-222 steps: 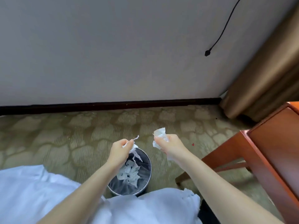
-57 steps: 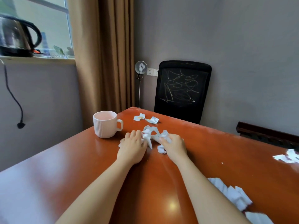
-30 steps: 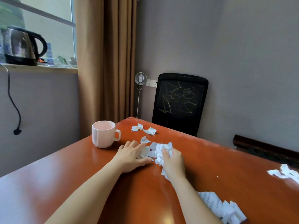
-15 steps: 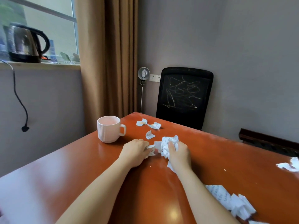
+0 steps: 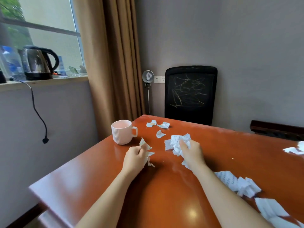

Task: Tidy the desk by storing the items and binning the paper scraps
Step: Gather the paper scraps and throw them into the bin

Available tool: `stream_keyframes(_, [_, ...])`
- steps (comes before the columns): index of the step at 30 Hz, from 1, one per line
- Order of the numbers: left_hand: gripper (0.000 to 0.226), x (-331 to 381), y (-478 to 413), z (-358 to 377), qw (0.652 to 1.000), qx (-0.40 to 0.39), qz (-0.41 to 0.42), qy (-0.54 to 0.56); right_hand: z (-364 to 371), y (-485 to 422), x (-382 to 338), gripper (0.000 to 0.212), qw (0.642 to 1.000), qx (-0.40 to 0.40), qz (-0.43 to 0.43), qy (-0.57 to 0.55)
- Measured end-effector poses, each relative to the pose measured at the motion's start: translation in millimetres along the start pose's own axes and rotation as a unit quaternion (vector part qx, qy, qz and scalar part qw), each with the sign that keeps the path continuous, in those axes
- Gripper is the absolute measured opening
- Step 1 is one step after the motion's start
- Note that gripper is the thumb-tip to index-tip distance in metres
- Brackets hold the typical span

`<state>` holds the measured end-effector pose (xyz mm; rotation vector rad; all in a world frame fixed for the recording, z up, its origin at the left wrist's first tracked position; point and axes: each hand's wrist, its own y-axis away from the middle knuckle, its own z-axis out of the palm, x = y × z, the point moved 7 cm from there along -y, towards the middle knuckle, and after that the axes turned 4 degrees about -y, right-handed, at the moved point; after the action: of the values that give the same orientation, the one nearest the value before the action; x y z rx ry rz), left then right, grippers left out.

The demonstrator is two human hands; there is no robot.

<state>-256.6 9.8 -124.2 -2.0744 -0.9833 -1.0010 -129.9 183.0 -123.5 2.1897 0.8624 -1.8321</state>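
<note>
Task partly done, in my judgement. My right hand is curled round a crumpled wad of white paper scraps over the desk. My left hand pinches a few smaller torn pieces. Neither handful is binned, and no bin is in view.

Left to collect, taken from my hands:
- three loose scraps at twelve o'clock, near the far corner
- a heap at four o'clock
- more paper at three o'clock, by the frame edge

The pink ribbed mug at eleven o'clock stands upright, unstored. The paper is thin and ragged-edged, with faint marks, possibly writing, too small to read.
</note>
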Motion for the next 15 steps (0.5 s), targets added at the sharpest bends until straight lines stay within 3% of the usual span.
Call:
stream_keyframes(8, [0.049, 0, 50, -26, 0.99, 0.034, -0.073, 0.116, -17, 43, -6, 0.029, 0.997, 0.007, 0.056, -0.05])
stream_keyframes(11, [0.046, 3, 67, -40, 0.983, 0.052, -0.088, 0.154, -14, 56, -9, 0.019, 0.995, -0.032, 0.088, -0.046])
stream_keyframes(15, [0.042, 11, 78, -73, 0.976, 0.09, -0.063, 0.186, -4, 67, -41, 0.023, 0.994, -0.091, 0.061, -0.015])
